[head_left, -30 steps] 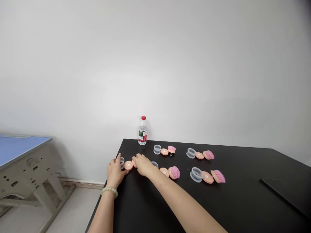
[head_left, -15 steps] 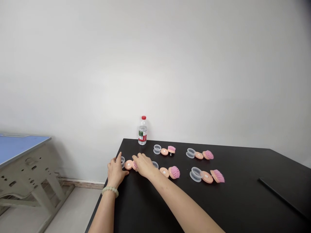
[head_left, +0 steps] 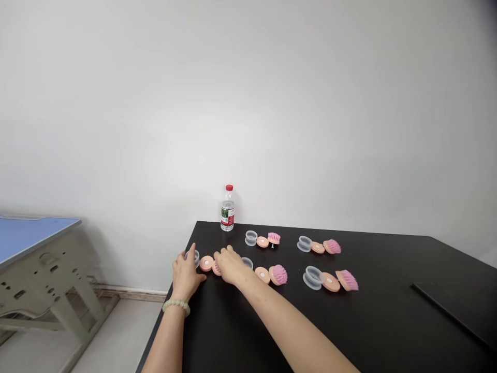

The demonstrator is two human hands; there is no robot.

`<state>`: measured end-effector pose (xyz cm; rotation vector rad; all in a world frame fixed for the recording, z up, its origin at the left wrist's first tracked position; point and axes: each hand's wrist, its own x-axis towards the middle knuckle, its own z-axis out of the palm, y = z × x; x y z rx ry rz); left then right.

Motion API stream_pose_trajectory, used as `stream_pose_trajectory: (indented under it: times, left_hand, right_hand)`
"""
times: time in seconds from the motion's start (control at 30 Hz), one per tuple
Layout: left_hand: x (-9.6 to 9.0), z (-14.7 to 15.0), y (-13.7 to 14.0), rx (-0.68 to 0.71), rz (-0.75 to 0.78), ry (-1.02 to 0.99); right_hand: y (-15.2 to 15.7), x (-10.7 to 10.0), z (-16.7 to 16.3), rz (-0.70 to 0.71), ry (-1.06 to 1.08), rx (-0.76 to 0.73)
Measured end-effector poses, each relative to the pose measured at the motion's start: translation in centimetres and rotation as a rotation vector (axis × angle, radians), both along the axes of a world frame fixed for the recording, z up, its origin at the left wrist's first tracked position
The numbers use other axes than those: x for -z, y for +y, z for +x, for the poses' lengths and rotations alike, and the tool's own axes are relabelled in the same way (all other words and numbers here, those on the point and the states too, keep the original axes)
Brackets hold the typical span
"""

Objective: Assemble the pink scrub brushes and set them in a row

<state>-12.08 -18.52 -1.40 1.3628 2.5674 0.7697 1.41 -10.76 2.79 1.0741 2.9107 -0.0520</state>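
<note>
My left hand (head_left: 185, 274) has its thumb and index finger spread apart beside a clear plastic cup-shaped piece (head_left: 195, 258), which its fingers partly hide. Just right of that piece lies a round peach disc (head_left: 206, 263) with a white centre. The curled fingers of my right hand (head_left: 233, 265) are on a pink-bristled brush head (head_left: 216, 268), mostly covered by that hand. Behind my right wrist, another clear piece (head_left: 247, 262) is partly hidden. A second peach disc (head_left: 262, 275) and pink brush head (head_left: 278, 275) lie right of it.
Further sets of clear piece, disc and brush head (head_left: 347, 280) lie on the black table (head_left: 240, 331). A red-capped water bottle (head_left: 228, 210) stands at the back by the wall. A dark flat object (head_left: 454, 316) lies at right; a blue-topped desk (head_left: 34, 233) stands left.
My right hand and the brush head under it have shifted slightly right, and the nearby peach disc a little too. My left hand has hardly moved.
</note>
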Motion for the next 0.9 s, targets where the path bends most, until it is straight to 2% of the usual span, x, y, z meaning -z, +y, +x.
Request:
stream_pose_trajectory:
  times: [0.17,0.43,0.63,0.9]
  left_hand:
    - [-0.1,0.0,-0.1,0.000,0.007,-0.014]
    - [0.1,-0.1,-0.2,-0.002,0.015,-0.038]
    - [0.1,0.0,-0.2,-0.006,0.017,-0.028]
    - [0.1,0.0,-0.2,-0.002,0.017,-0.029]
  right_hand:
    - [-0.3,0.2,-0.6,-0.003,0.028,-0.011]
    - [-0.5,-0.3,0.3,-0.002,0.078,-0.035]
    - [-0.2,0.5,0.5,0.035,0.099,0.003]
    - [0.7,-0.4,0.6,0.120,0.118,-0.013]
